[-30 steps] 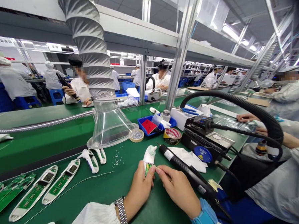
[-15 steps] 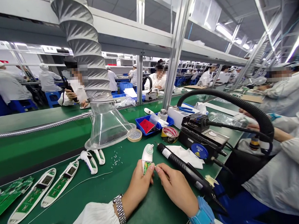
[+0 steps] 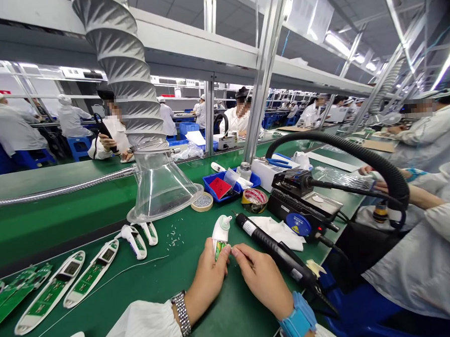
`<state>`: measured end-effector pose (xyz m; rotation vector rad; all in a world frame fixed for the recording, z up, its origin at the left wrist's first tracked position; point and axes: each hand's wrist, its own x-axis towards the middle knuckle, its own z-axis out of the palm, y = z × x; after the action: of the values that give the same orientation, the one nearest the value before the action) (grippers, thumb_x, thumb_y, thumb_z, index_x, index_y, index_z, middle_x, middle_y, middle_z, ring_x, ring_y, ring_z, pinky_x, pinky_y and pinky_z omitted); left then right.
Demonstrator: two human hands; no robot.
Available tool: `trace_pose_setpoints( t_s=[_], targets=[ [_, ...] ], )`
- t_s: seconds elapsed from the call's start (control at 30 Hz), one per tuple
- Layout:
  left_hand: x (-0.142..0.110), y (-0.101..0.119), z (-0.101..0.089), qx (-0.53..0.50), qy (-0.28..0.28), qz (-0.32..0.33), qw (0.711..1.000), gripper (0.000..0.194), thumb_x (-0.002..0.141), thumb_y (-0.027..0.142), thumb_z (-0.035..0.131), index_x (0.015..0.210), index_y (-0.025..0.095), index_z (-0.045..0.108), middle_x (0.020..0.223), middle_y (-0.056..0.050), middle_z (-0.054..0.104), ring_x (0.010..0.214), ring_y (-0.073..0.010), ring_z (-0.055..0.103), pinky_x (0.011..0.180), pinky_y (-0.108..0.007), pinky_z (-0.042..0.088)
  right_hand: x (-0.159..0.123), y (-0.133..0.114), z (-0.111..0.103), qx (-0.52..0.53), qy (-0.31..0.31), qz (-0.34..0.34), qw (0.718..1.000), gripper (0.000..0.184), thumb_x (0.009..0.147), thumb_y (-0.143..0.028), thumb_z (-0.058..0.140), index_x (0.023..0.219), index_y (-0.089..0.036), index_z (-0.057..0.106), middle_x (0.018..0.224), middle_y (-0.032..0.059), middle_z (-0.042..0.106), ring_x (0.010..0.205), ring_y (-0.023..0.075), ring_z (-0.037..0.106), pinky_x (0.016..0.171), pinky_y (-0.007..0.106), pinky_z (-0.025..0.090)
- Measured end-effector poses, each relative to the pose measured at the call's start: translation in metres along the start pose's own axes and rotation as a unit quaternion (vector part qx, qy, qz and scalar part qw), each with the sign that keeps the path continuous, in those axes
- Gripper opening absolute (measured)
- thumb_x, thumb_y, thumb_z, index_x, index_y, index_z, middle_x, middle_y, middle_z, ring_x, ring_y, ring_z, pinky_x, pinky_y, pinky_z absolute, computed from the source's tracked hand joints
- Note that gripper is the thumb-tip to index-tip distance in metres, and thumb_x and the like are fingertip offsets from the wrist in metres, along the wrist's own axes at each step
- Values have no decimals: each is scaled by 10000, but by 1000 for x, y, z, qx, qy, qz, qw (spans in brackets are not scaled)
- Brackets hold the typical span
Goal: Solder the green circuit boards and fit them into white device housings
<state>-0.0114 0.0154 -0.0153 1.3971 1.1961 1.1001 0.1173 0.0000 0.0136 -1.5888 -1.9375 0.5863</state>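
My left hand (image 3: 211,266) is wrapped round a white ear thermometer (image 3: 220,229) whose tip points away from me. Green and yellow show in its open body, by my thumb. Close against its right side, the fingertips of my right hand (image 3: 260,272) are pinched together; whatever they hold is too small to make out. A black electric screwdriver (image 3: 272,251) lies to the right of my hands. Tiny pale bits (image 3: 175,236) are scattered on the green mat to the left of the thermometer.
Opened thermometer housings with green boards (image 3: 90,273) lie at left beside circuit boards (image 3: 16,292). A clear fume hood (image 3: 162,192) hangs above the bench. Behind stand a blue tray (image 3: 221,194), tape roll (image 3: 254,200) and black soldering station (image 3: 287,205). A co-worker's sleeve (image 3: 421,238) is at right.
The view has shifted slightly. My left hand still grips the thermometer, and my right fingertips stay pinched at its side, with only a slight movement.
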Motion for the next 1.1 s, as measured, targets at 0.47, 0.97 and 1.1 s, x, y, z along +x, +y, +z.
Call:
trace_pose_setpoints(
  t_s=[0.47, 0.97, 1.1],
  targets=[
    [0, -1, 0, 41, -10, 21, 999, 267, 834, 470, 405, 788, 216, 339, 589, 63, 441, 490, -110, 429, 517, -249, 360, -2, 2, -2, -23, 16, -7, 1000, 332, 903, -368, 310, 757, -216, 566, 603, 5, 566, 558, 160, 514, 530, 245, 256],
    [-1, 14, -6, -7, -65, -14, 998, 371, 820, 571, 395, 800, 200, 387, 589, 54, 447, 486, -94, 408, 479, -221, 322, -3, 0, 0, 48, 3, -34, 998, 350, 921, -410, 295, 842, -201, 565, 631, -5, 574, 553, 137, 512, 532, 233, 324],
    [-1, 13, -6, -14, -65, -20, 998, 374, 816, 578, 398, 786, 206, 378, 563, 60, 444, 478, -97, 404, 481, -221, 318, -3, -2, 1, 57, -2, -39, 998, 330, 923, -395, 306, 861, -202, 567, 659, -6, 592, 574, 140, 525, 538, 238, 328]
  ],
)
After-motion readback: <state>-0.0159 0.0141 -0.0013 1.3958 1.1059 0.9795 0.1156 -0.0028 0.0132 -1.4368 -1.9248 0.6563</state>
